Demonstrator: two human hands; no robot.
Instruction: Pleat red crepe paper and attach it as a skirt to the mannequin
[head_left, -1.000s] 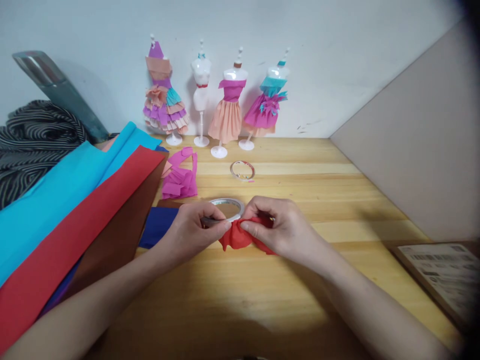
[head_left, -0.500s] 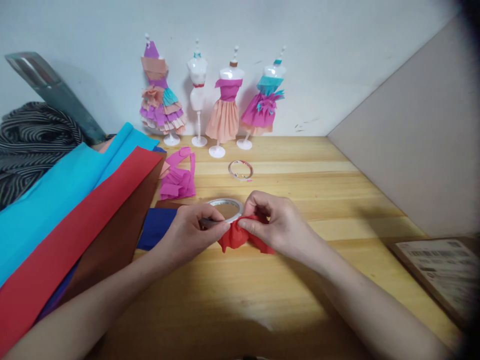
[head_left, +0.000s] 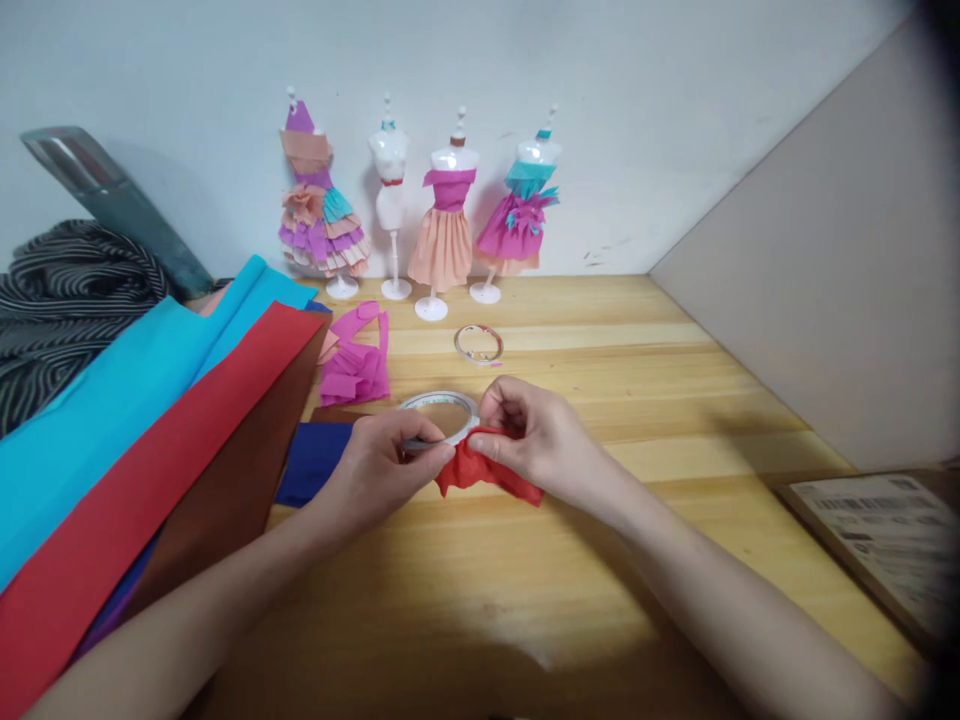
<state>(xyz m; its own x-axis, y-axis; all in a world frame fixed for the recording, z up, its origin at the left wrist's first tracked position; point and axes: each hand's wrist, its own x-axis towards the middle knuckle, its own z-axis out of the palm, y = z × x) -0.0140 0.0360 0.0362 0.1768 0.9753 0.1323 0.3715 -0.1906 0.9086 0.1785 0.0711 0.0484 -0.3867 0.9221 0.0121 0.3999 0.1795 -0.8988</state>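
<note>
A pale wooden table (head_left: 600,560) met a white wall. Large coloured paper sheets (head_left: 150,470) lay at its left, and four small dress mannequins (head_left: 442,215) stood at the back. At the table's centre, the left hand (head_left: 390,460) and right hand (head_left: 536,440) each pinched a gathered red paper piece (head_left: 480,472), just in front of a tape roll (head_left: 439,405).

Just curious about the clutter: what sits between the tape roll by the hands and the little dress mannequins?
A small thin ring, perhaps tape, lies flat on the wooden table, seen in the head view.
</note>
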